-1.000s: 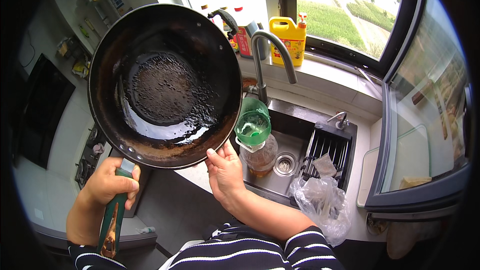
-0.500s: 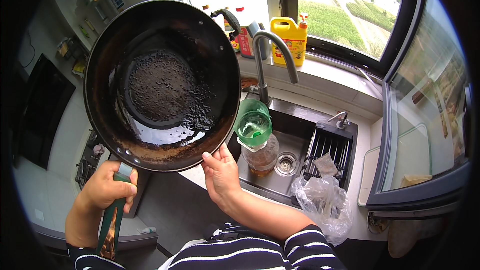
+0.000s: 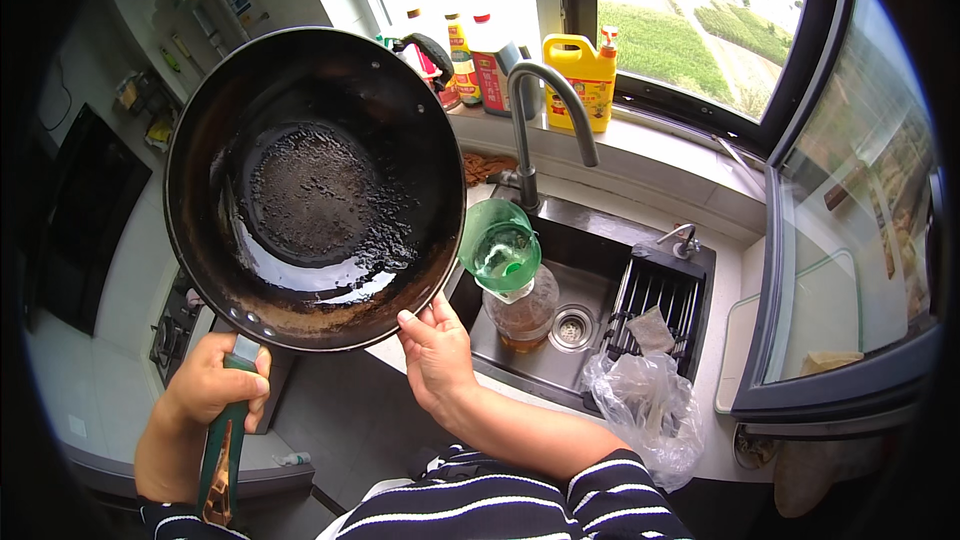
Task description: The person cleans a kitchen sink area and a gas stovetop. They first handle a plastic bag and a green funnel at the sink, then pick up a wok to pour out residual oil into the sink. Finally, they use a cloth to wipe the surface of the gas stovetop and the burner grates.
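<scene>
A large dark wok [image 3: 330,195], with oily liquid and dark crumbs pooled inside, is tilted in front of me. My left hand [image 3: 213,380] is wrapped round its green handle [image 3: 222,450]. At the rim nearest me, my right hand [image 3: 437,352] supports the wok with its thumb and fingers. Right of the wok, a green translucent funnel [image 3: 505,252] sits in the mouth of a clear plastic bottle [image 3: 522,308]. Brownish liquid lies at the bottom of that bottle, which stands in the sink [image 3: 565,270]. The wok's rim is close to the funnel's left edge.
A curved grey faucet [image 3: 522,130] rises behind the sink. Several bottles and a yellow jug [image 3: 580,80] line the windowsill. A black drying rack [image 3: 655,300] and a crumpled clear plastic bag [image 3: 650,405] lie at the sink's right. An open window pane [image 3: 850,240] juts in on the right.
The wok has come slightly lower and to the left, uncovering more of the sill bottles. Both hands keep their hold. The funnel and bottle have barely moved.
</scene>
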Demonstrator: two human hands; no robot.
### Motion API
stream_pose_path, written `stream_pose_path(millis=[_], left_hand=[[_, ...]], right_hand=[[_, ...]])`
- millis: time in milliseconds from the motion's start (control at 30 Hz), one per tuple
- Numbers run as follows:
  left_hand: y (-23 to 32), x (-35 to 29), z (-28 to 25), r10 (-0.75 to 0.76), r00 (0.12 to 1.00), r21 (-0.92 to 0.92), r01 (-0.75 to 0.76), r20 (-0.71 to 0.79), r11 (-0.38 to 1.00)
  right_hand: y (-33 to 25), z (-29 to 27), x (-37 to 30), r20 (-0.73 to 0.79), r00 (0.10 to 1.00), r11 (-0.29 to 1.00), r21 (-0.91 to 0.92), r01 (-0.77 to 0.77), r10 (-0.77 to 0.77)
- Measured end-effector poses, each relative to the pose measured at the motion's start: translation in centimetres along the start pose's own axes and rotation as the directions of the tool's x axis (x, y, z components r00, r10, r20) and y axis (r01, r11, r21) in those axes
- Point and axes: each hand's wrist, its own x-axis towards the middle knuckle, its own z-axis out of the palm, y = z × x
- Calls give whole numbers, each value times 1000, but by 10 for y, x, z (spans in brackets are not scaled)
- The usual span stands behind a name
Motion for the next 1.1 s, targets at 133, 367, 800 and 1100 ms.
stream_pose_path(millis=[133, 367, 800, 1100], left_hand=[[-2, 4, 6, 1, 1000, -81, -2, -16, 997], [-5, 12, 8, -4, 1000, -72, 2, -21, 997], [-21, -1, -9, -40, 998, -45, 38, -44, 998], [-79, 10, -46, 39, 999, -347, -38, -2, 937]], right_hand=[[-12, 3, 5, 47, 999, 999, -39, 26, -24], [-16, -4, 9, 11, 1000, 997, -77, -5, 6], [9, 3, 4, -8, 998, 996, -63, -56, 55], [34, 10, 24, 28, 999, 960, -279, 31, -24]])
